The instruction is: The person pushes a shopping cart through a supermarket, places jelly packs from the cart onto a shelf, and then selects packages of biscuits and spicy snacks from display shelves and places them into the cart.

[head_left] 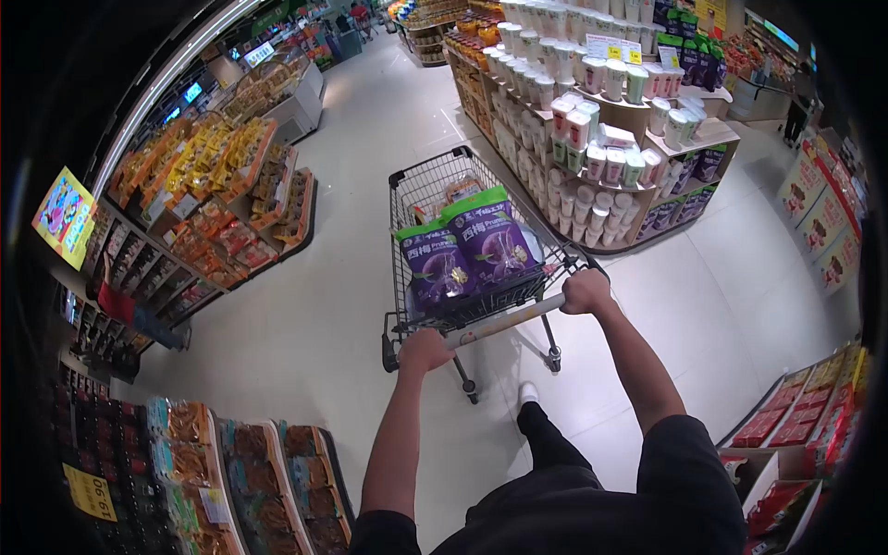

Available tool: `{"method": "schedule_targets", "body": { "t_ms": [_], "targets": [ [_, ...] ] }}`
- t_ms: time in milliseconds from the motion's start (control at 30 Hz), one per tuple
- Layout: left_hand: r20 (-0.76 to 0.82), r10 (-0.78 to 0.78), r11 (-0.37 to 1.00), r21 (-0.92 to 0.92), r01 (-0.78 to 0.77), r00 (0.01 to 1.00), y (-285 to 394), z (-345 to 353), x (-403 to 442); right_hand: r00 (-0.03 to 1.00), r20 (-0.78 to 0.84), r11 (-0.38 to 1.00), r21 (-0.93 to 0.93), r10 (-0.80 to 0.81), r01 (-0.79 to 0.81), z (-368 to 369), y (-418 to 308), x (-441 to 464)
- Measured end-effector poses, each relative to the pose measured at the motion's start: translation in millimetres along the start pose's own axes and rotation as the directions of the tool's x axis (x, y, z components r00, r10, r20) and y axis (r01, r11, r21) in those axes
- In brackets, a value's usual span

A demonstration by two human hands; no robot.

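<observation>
My left hand (425, 351) is wrapped round the left end of the cart handle (509, 320), and my right hand (586, 291) grips its right end. Ahead of the handle is a wire shopping cart (400, 268). Two purple and green prune bags, one on the left (438, 268) and one on the right (492, 242), stand side by side in the near part of the basket. Behind them lies another package (462, 190), partly hidden by the bags.
A tiered display of cups (610, 166) stands close to the cart's right. Snack shelves (199, 194) line the left, with packaged food (268, 481) at lower left and red boxes (786, 421) at lower right. A person in red (116, 303) is at far left.
</observation>
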State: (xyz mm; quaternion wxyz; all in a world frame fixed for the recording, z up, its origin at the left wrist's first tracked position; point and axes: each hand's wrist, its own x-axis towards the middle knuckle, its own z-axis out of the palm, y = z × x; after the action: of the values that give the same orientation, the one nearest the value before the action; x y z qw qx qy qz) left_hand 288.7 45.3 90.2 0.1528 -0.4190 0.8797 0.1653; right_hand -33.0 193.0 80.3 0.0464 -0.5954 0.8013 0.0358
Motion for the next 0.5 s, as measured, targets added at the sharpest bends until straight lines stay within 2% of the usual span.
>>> {"method": "schedule_targets", "body": {
  "t_ms": [100, 267, 333, 367, 500],
  "targets": [
    [-0.062, -0.053, 0.998, 0.013, 0.054, 0.997, -19.3, -19.7, 37.8, 1.000, 0.012, 1.000, 0.024, -0.011, 0.010, -9.4, -0.2, 57.5],
    [-0.002, -0.115, 0.993, 0.034, 0.115, 0.993, -23.3, -52.5, 123.8, 0.997, 0.037, 0.996, 0.044, -0.075, 0.073, -21.4, 28.4, 159.9],
    [-0.036, -0.097, 0.995, 0.014, 0.097, 0.995, -46.6, -62.7, 136.7, 0.996, 0.042, 0.996, 0.018, -0.082, 0.082, -23.1, 14.0, 188.3],
    [-0.069, -0.104, 0.995, 0.003, 0.105, 0.992, -48.5, -71.3, 149.9, 0.992, -0.005, 0.992, 0.018, -0.124, 0.124, -22.0, 18.6, 205.3],
    [-0.032, -0.116, 0.992, 0.045, 0.118, 0.993, -75.1, -90.4, 212.3, 0.991, 0.029, 0.991, -0.001, -0.131, 0.131, -22.3, 22.7, 272.1]
  ]
}}
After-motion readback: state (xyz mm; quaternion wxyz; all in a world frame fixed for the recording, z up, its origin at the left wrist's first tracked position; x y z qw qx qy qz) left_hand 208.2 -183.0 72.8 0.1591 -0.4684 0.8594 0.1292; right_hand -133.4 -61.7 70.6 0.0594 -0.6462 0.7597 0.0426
